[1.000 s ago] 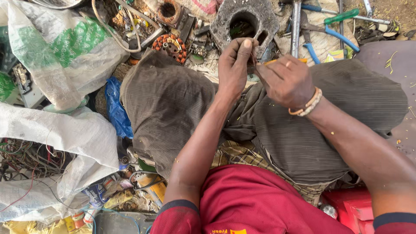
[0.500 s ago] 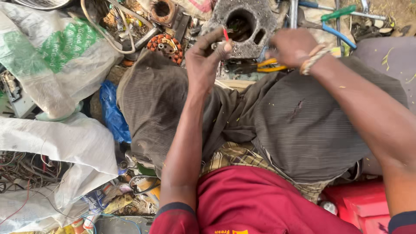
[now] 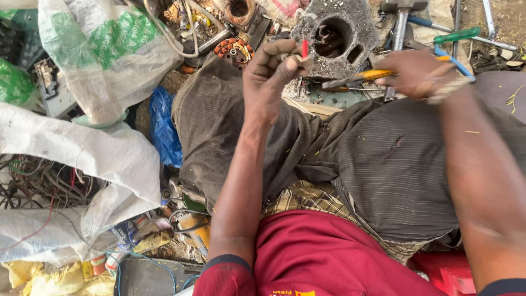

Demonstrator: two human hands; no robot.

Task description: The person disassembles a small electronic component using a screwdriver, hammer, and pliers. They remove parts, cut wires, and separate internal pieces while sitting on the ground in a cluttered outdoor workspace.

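Red-sleeved wire (image 3: pixel 304 48), a short stub, sits pinched between the thumb and fingertips of the left hand (image 3: pixel 268 77), held up above the lap and just in front of the grey metal housing (image 3: pixel 337 34). The right hand (image 3: pixel 416 72), closed around yellow-handled pliers (image 3: pixel 361 77), has drawn well apart from the left since a second ago, when both hands met over the wire; that suggests the tool has let go of the stub, leaving its end free for inspection. Beyond the brown striped trousers (image 3: pixel 383 164) lie a copper-wound stator (image 3: pixel 234 50) and a green-handled screwdriver (image 3: pixel 457 35). To the left slumps a white woven sack with green print (image 3: pixel 104 49), beside a crumpled blue bag (image 3: pixel 164 129).
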